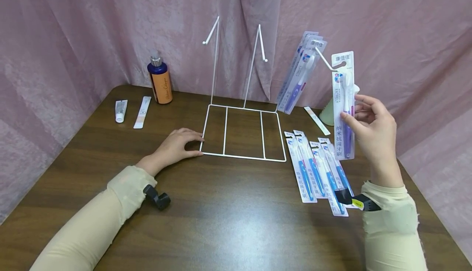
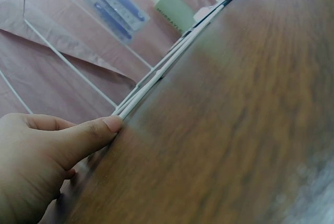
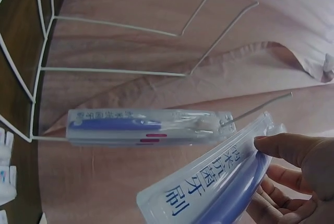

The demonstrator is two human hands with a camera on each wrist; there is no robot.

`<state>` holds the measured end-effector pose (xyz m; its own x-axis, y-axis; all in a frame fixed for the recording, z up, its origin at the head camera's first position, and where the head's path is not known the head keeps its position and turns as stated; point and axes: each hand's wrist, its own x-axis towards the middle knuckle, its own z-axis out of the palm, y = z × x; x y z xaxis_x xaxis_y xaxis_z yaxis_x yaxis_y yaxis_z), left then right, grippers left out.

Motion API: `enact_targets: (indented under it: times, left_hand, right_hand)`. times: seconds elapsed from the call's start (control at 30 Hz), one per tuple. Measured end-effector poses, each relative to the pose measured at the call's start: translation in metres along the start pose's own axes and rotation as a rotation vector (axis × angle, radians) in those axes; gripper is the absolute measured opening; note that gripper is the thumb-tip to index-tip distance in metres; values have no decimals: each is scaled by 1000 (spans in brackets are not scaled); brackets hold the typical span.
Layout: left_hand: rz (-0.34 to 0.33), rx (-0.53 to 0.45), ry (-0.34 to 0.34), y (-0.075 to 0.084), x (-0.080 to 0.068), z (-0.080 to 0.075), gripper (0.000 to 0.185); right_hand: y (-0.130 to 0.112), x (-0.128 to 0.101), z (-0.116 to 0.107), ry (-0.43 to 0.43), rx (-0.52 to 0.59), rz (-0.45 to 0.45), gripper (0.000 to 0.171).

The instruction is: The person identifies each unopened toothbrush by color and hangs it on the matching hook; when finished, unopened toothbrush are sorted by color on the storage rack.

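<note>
My right hand [image 1: 376,129] pinches a packaged purple toothbrush [image 1: 343,111] by its right edge, thumb in front. The pack is upright, its hanging slot right beside the tip of the rack's right hook [image 1: 326,60]. Several packaged purple toothbrushes [image 3: 151,126] hang farther back on that hook. At the left end of the white wire rack [image 1: 243,156], my left hand [image 1: 177,146] holds the base's front corner between thumb and fingers; in the left wrist view the thumb [image 2: 96,130] lies on the wire. The rack's other two hooks [image 1: 212,29] carry nothing.
Several packaged blue toothbrushes [image 1: 304,172] lie right of the rack, below the held pack. Behind that pack stands a green bottle [image 2: 175,11], near a slim white packet [image 1: 317,120]. A blue-and-orange bottle [image 1: 161,83], a small tube [image 1: 120,111] and another packet [image 1: 142,112] are at back left.
</note>
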<state>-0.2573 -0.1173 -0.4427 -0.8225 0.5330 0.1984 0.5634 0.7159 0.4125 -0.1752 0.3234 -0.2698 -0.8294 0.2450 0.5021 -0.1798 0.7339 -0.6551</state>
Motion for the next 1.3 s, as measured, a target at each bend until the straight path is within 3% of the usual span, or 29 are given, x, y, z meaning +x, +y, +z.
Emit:
enact_targets:
  times: [0.6, 1.0, 1.3]
  left_hand:
    - [2, 6, 7, -1, -1, 2, 45]
    - [-4, 11, 4, 1, 0, -1, 44]
    - [-7, -1, 6, 2, -1, -1, 44]
  right_hand:
    - [-3, -4, 25, -34, 95, -76, 49]
    - [4, 7, 50, 13, 145, -10, 47]
    - [9, 24, 74, 84, 137, -34, 44]
